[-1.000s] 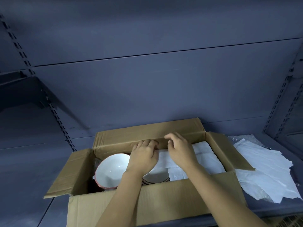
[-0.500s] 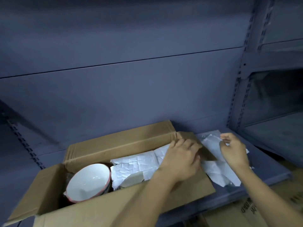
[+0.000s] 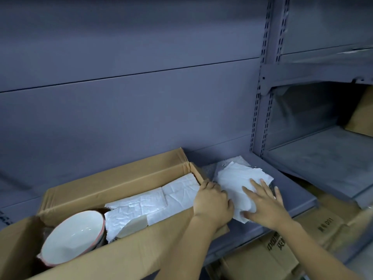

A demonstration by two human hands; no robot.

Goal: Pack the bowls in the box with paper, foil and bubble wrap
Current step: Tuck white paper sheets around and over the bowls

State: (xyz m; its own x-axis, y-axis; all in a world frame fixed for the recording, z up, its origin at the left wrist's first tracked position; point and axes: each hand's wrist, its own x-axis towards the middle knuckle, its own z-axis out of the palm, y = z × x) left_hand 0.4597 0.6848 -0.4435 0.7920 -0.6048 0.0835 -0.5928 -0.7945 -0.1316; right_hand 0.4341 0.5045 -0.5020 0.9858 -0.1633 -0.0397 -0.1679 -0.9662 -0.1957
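Shelf (image 3: 292, 188): grey metal, under box (image 3: 121, 178) and paper stack (image 3: 238, 176).
Left hand (image 3: 212, 201): centre, grips flap (image 3: 196, 171), pinning it aside.
Right hand (image 3: 264, 203): lower right, flat and unclenched on paper stack, likely to take a sheet.

Brown cardboard box (image 3: 125, 178), white pink-rimmed bowl (image 3: 70, 235), white crinkled paper (image 3: 238, 178), grey-blue shelving (image 3: 141, 108).
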